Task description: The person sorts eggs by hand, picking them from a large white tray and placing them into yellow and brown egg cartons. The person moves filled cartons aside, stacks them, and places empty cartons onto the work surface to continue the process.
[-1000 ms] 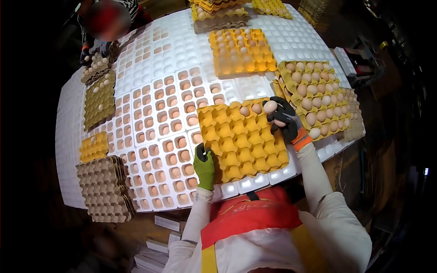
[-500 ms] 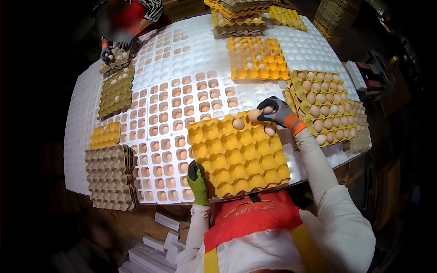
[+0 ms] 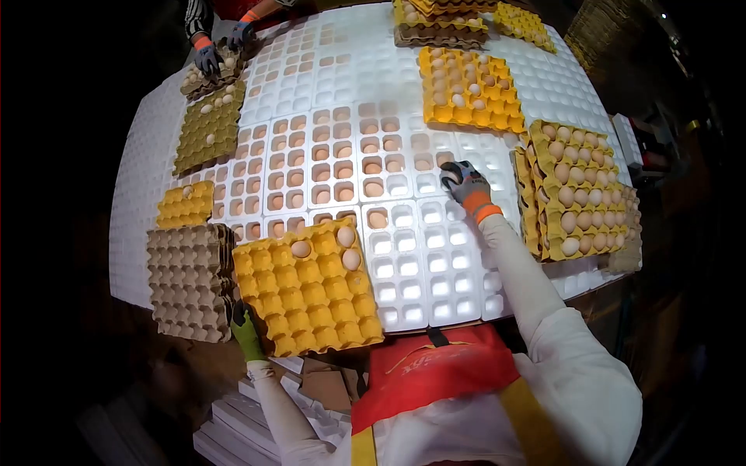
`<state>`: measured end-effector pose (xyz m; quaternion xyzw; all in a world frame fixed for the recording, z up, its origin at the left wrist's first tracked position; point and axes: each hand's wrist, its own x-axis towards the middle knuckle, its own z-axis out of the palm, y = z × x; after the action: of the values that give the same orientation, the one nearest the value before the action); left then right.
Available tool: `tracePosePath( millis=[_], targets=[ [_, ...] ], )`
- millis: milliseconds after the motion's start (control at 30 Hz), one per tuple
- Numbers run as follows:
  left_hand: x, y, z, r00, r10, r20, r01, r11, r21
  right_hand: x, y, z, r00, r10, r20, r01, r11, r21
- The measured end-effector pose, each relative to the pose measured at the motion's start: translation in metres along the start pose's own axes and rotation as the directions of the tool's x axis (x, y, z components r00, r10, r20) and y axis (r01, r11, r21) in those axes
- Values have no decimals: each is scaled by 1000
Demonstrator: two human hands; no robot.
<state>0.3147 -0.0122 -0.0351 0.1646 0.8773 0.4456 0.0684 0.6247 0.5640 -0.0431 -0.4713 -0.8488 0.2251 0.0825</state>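
My left hand (image 3: pixel 247 332), in a green and dark glove, grips the lower left edge of a yellow egg tray (image 3: pixel 311 299). Three eggs sit near the tray's top edge, among them a brown egg (image 3: pixel 301 248); its other cups hold nothing. My right hand (image 3: pixel 468 190), gloved in grey with an orange cuff, is closed over the white foam cells. A pale egg (image 3: pixel 451 179) shows partly between its fingers. Around that hand are white foam trays (image 3: pixel 426 260), some cells filled with brown eggs and others bare.
Stacked yellow trays full of eggs (image 3: pixel 579 194) stand at the right. A part-filled orange tray (image 3: pixel 474 89) lies farther back. Stacked grey trays (image 3: pixel 189 283) are at the left edge. Across the table, a co-worker's gloved hands (image 3: pixel 208 58) work at another egg tray.
My left hand has moved the yellow tray left, uncovering foam cells. My right hand has left the tray with an egg and now reaches over the foam cells. The view has shifted slightly.
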Motion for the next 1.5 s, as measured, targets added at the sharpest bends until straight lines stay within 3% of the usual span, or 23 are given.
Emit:
tracePosePath(
  millis=[133, 200, 267, 367, 433, 500, 533, 600, 700, 733, 767, 833, 900, 967, 1033, 1067, 1167, 1200, 1233, 1300, 1367, 1433, 1500],
  targets=[
    [-11, 94, 31, 936, 252, -247, -127, 894, 430, -25, -37, -18, 985, -104, -137, 91, 991, -93],
    [-11, 97, 43, 919, 342, -196, -239, 878, 414, -23, -52, -9, 911, -298, -285, 255, 951, -177],
    [-24, 143, 74, 959, 270, -90, -253, 954, 160, -11, -62, 19, 892, -396, -216, 347, 909, -232],
    [-15, 174, 104, 838, 520, 166, -545, 781, 303, -21, -63, 46, 863, -429, -268, 418, 903, -102],
    [-6, 177, 113, 835, 516, 190, -539, 700, 468, -44, -94, 33, 844, -413, -342, 431, 902, -25],
    [9, 177, 115, 816, 495, 299, -576, 655, 490, -74, -140, 26, 822, -552, -137, 565, 762, 316],
    [19, 179, 119, 797, 494, 347, -603, 629, 491, -92, -166, 19, 774, -631, 47, 592, 749, 298],
    [30, 177, 128, 785, 455, 421, -619, 598, 509, -117, -205, 16, 668, -617, 417, 721, 674, -158],
    [40, 183, 127, 793, 403, 457, -600, 647, 470, -116, -218, 15, 691, -511, 511, 632, 771, -82],
    [41, 182, 123, 795, 394, 461, -586, 696, 416, -116, -205, 23, 715, -523, 463, 460, 851, 252],
    [43, 181, 120, 795, 389, 467, -571, 741, 355, -112, -181, 39, 751, -515, 414, 239, 796, 557],
    [49, 176, 119, 797, 449, 403, -567, 788, 242, -102, -161, 46, 778, -369, 509, -414, 308, 856],
    [47, 169, 117, 828, 391, 402, -480, 864, 148, -94, -161, 46, 873, -454, 176, 25, 403, 915],
    [52, 148, 114, 872, 207, 444, -204, 977, -56, -88, -184, 32, 827, -551, 112, 418, 735, 534],
    [53, 159, 108, 890, 162, 425, -94, 980, -177, -88, -213, 24, 760, -457, 462, 531, 846, -36],
    [57, 154, 109, 898, 233, 373, -158, 962, -221, -87, -216, 29, 779, -435, 452, 491, 871, -9],
    [60, 172, 115, 905, 4, 424, 168, 914, -368, -87, -192, 35, 864, -421, 276, 318, 882, 348],
    [58, 185, 126, 895, 63, 441, 119, 920, -373, -84, -171, 52, 898, -418, 139, 259, 755, 602],
    [58, 187, 143, 874, 126, 468, 101, 897, -430, -87, -164, 29, 864, -247, 440, -322, 401, 858],
    [52, 221, 187, 843, 348, 410, -215, 917, -336, -92, -120, 24, 874, -197, 444, -450, 13, 893],
    [41, 272, 217, 784, 378, 492, -239, 916, -323, -97, -90, -1, 934, 16, 357, -354, 162, 921],
    [38, 284, 267, 714, 543, 442, -563, 820, -97, -96, -60, -2, 961, 168, 219, -266, 355, 896],
    [44, 279, 315, 639, 559, 528, -679, 733, 47, -90, -39, 10, 980, -8, -200, 105, 874, 474]
  ],
)
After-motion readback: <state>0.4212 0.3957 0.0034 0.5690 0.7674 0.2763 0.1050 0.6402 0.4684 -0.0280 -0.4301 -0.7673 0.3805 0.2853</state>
